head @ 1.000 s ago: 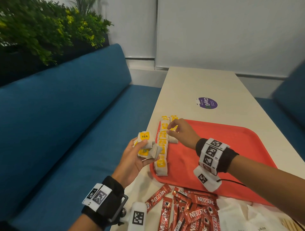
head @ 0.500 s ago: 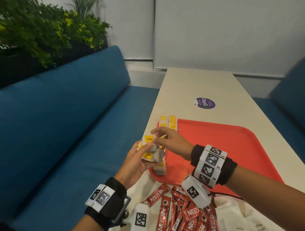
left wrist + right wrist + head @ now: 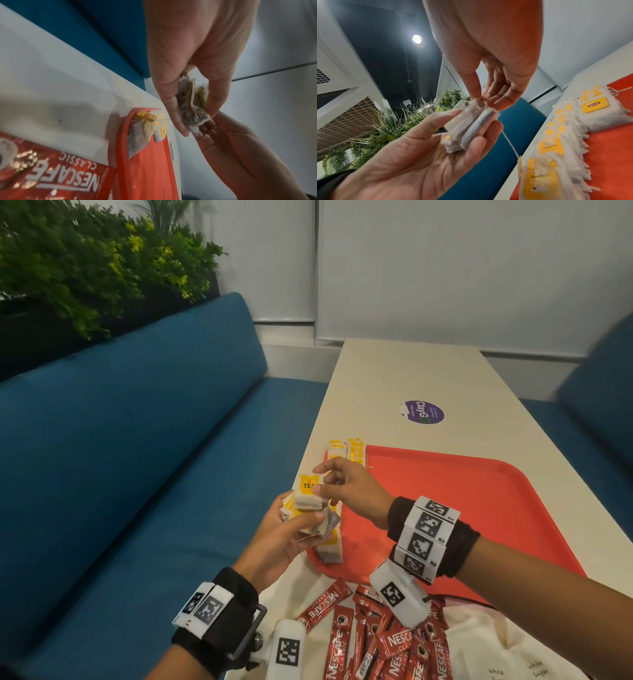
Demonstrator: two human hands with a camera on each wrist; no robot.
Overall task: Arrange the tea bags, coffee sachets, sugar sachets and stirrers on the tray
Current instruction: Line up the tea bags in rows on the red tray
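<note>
My left hand [image 3: 296, 520] grips a small bundle of tea bags [image 3: 310, 508] just off the tray's left edge. In the right wrist view the bundle [image 3: 471, 125] lies between its thumb and fingers. My right hand [image 3: 320, 479] pinches the top bag of that bundle by its upper edge, beside its yellow tag [image 3: 308, 484]. A row of tea bags [image 3: 344, 451] lies along the left side of the red tray [image 3: 479, 508], overlapping one another [image 3: 565, 135]. Red coffee sachets [image 3: 376, 642] are heaped on the table before the tray. White sugar sachets [image 3: 507, 659] lie to their right.
The tray sits on a long white table [image 3: 411, 371] with a purple sticker [image 3: 424, 412] beyond it. A blue bench [image 3: 137, 474] runs along the left, with plants [image 3: 85, 268] behind it. Another blue seat [image 3: 603, 392] is on the right.
My right hand left the row of tea bags on the tray, came back to the left hand's bundle and now pinches its top bag. The left hand moved slightly closer to the tray.
</note>
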